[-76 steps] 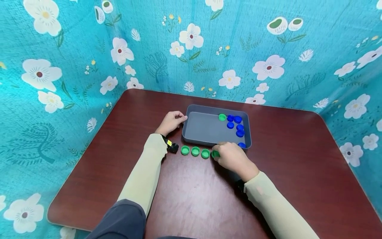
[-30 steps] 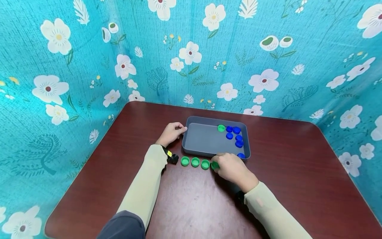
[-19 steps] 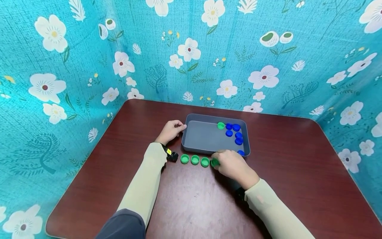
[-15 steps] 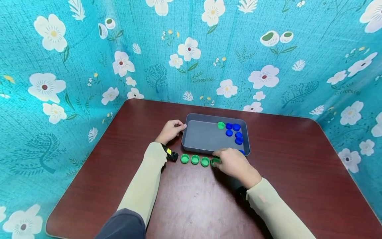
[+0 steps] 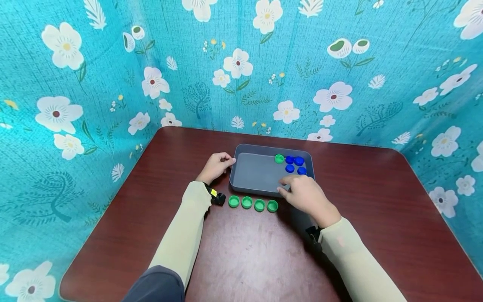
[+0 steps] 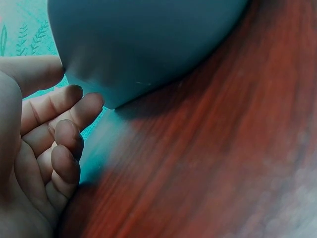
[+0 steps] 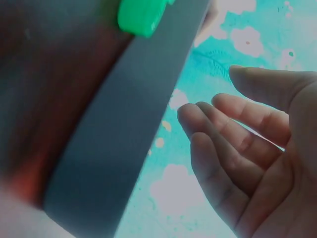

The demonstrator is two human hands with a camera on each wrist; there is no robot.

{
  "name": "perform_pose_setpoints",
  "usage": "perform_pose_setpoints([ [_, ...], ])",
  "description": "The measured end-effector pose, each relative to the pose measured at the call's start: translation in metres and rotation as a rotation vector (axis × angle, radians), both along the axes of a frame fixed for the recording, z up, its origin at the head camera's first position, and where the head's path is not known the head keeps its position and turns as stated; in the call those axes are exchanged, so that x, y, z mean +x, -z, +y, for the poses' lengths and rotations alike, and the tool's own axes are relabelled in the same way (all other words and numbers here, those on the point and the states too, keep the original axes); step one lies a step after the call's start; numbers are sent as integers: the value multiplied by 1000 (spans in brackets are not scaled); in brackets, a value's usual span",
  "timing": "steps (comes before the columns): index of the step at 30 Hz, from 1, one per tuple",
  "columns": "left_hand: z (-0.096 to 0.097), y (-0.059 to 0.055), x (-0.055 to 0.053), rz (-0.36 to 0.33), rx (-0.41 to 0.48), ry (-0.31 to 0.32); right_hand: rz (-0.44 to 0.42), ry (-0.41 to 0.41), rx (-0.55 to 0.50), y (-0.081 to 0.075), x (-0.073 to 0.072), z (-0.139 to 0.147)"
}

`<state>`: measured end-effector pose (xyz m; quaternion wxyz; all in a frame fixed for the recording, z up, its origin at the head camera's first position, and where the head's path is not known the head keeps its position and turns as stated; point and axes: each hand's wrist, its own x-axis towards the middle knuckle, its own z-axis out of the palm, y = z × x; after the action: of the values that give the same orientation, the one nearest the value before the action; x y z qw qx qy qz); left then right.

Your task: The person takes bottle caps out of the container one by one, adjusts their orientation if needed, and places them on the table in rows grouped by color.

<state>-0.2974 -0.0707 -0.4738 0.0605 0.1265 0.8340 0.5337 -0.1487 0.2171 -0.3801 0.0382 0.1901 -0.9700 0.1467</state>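
The left hand (image 5: 216,167) is at the left end of a grey tray (image 5: 249,170). In the left wrist view its thumb meets the rim while loosely curled fingertips (image 6: 93,104) lie at the outer wall. The right hand (image 5: 309,197) hovers over the tray's front right part, thumb and fingers parted with nothing between them. On the table before the tray sit several green bottle caps in a row, hollow side up, the rightmost cap (image 5: 272,206) nearest the right hand. Inside the tray are a green cap (image 5: 279,159) and several blue caps (image 5: 289,168).
The dark red wooden table (image 5: 241,260) extends around the tray. A blue flowered curtain (image 5: 211,79) hangs behind and beside it. A small black wrist camera (image 5: 219,199) sits close to the leftmost green cap (image 5: 234,201). The right hand hides the tray's front right corner.
The right hand has let go of the rightmost green cap, leaving it in the row, and moved up and right over the tray. The left hand stays at the rim.
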Motion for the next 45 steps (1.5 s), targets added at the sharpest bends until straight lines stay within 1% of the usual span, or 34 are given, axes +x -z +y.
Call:
perform_pose_setpoints([
  [5, 0, 1, 0, -10, 1, 5, -18, 34, 34, -7, -12, 8],
  [9, -1, 0, 0, -15, 12, 10, -28, 49, 58, -10, -20, 13],
  [15, -2, -4, -1, -18, 10, 10, -31, 59, 59, -17, -29, 18],
  [21, -4, -3, -1, -25, 9, 14, -33, 74, 60, -25, -39, 20],
  [27, -7, 0, 0, -13, 18, -2, -44, 74, 59, -32, -56, 17],
  [32, -8, 1, -3, 3, 22, 0, -69, 98, 50, -34, -70, 17],
  [35, -6, -1, -4, -1, 25, 6, -97, 102, 43, -34, -77, 17],
  [40, -2, -5, -3, -5, 16, 9, -124, 101, 30, -36, -86, 14],
  [45, -1, -4, 0, -18, 7, 11, -152, 112, 29, -36, -92, 10],
])
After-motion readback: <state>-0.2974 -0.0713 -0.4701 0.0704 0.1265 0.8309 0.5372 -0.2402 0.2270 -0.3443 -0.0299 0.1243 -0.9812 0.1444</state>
